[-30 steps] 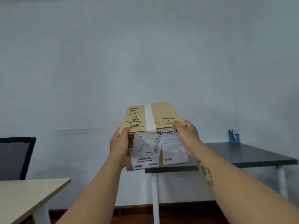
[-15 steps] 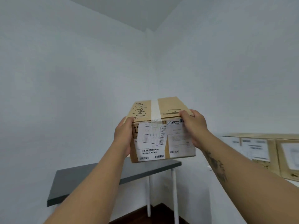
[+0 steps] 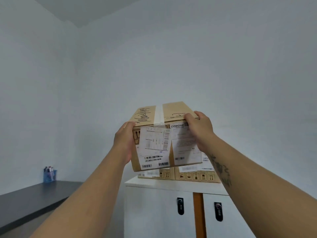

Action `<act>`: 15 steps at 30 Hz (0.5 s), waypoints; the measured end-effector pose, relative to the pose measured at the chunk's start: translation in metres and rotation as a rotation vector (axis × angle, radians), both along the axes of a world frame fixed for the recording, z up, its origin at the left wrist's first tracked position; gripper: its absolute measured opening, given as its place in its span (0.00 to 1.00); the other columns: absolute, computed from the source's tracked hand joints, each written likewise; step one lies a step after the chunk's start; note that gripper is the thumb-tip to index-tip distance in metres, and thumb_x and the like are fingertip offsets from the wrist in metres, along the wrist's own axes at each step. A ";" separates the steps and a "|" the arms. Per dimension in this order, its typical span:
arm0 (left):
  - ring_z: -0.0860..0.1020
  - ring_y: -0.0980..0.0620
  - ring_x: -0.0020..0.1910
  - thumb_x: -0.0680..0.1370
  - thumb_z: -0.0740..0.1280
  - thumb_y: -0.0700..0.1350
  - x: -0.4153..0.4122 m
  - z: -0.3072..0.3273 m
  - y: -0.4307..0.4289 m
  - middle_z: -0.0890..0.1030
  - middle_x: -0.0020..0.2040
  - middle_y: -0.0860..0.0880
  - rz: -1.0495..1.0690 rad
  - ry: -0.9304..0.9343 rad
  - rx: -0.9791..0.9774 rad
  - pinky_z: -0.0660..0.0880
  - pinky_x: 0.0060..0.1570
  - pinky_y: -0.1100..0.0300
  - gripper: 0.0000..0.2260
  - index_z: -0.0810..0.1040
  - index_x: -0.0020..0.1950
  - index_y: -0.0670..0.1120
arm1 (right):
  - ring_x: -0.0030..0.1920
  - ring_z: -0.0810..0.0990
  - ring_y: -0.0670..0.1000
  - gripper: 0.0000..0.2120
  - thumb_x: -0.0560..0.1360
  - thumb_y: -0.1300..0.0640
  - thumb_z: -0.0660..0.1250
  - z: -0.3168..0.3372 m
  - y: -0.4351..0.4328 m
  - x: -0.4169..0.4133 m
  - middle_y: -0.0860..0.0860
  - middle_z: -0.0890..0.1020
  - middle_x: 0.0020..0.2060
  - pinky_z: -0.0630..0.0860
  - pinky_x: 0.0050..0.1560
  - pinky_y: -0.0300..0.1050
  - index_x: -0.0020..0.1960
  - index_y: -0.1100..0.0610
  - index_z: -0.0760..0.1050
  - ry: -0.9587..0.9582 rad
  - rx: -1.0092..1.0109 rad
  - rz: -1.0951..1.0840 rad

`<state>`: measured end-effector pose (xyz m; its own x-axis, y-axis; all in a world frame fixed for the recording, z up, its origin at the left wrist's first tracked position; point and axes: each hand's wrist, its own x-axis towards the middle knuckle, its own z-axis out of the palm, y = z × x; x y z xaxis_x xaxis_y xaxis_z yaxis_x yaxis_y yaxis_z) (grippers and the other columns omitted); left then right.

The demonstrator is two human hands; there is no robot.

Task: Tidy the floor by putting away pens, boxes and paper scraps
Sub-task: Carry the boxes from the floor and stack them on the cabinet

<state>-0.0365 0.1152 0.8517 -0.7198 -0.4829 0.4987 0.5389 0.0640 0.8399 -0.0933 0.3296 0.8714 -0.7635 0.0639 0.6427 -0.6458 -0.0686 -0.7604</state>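
From the head camera I see both arms stretched forward, holding a taped cardboard box in the air (shipping labels face me, with scribbled marker on its top). My left hand clasps the box's left side, with the thumb at the top edge and the fingers hidden behind. My right hand curls over the upper right corner, fingers on the top face. The box hangs above a white cabinet and in front of the stacked boxes on it. To the left, a dark table carries a blue pen holder.
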 end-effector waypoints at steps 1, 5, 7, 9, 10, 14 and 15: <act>0.84 0.46 0.44 0.76 0.60 0.52 -0.008 0.000 0.013 0.87 0.46 0.48 -0.020 0.009 -0.016 0.77 0.43 0.53 0.13 0.82 0.53 0.51 | 0.42 0.78 0.48 0.09 0.72 0.50 0.63 0.000 0.016 0.001 0.47 0.83 0.43 0.70 0.36 0.43 0.48 0.52 0.78 -0.008 0.002 -0.041; 0.84 0.46 0.43 0.77 0.59 0.52 -0.033 -0.005 0.065 0.86 0.46 0.48 -0.156 0.005 -0.019 0.76 0.43 0.54 0.13 0.81 0.52 0.50 | 0.42 0.78 0.50 0.10 0.72 0.50 0.63 -0.005 0.073 0.007 0.50 0.83 0.44 0.70 0.36 0.44 0.47 0.53 0.78 -0.048 -0.003 -0.176; 0.84 0.47 0.42 0.77 0.59 0.52 -0.042 -0.007 0.098 0.87 0.45 0.48 -0.242 -0.026 -0.023 0.77 0.41 0.54 0.13 0.82 0.52 0.50 | 0.41 0.78 0.51 0.09 0.72 0.50 0.62 -0.011 0.107 0.012 0.50 0.83 0.44 0.70 0.35 0.44 0.46 0.54 0.77 -0.061 -0.002 -0.260; 0.84 0.46 0.44 0.77 0.60 0.52 -0.051 -0.010 0.132 0.87 0.44 0.48 -0.326 -0.057 -0.034 0.79 0.44 0.51 0.13 0.82 0.51 0.50 | 0.42 0.78 0.52 0.10 0.73 0.50 0.62 -0.018 0.142 0.020 0.51 0.83 0.44 0.70 0.36 0.44 0.46 0.55 0.77 -0.073 -0.014 -0.350; 0.84 0.46 0.44 0.77 0.60 0.52 -0.055 -0.013 0.144 0.87 0.44 0.48 -0.350 -0.062 -0.033 0.79 0.46 0.50 0.13 0.82 0.51 0.50 | 0.43 0.78 0.52 0.10 0.73 0.50 0.62 -0.021 0.154 0.022 0.51 0.83 0.44 0.70 0.36 0.45 0.46 0.55 0.77 -0.081 -0.017 -0.379; 0.84 0.46 0.46 0.78 0.59 0.53 -0.063 -0.023 0.198 0.87 0.43 0.49 -0.456 -0.081 -0.051 0.78 0.44 0.52 0.13 0.81 0.51 0.50 | 0.46 0.80 0.54 0.11 0.73 0.50 0.61 -0.030 0.204 0.037 0.51 0.84 0.44 0.73 0.38 0.46 0.48 0.55 0.78 -0.111 -0.004 -0.504; 0.84 0.45 0.46 0.78 0.59 0.53 -0.066 -0.027 0.208 0.87 0.43 0.49 -0.472 -0.085 -0.047 0.77 0.44 0.53 0.13 0.81 0.51 0.51 | 0.47 0.80 0.54 0.11 0.74 0.50 0.61 -0.033 0.213 0.040 0.52 0.84 0.44 0.73 0.39 0.46 0.48 0.55 0.78 -0.122 0.002 -0.523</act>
<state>-0.1023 0.3233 0.8245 -0.8942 -0.0717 0.4419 0.4476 -0.1320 0.8844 -0.0530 0.5423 0.8385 -0.6993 0.4544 0.5518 -0.5003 0.2404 -0.8318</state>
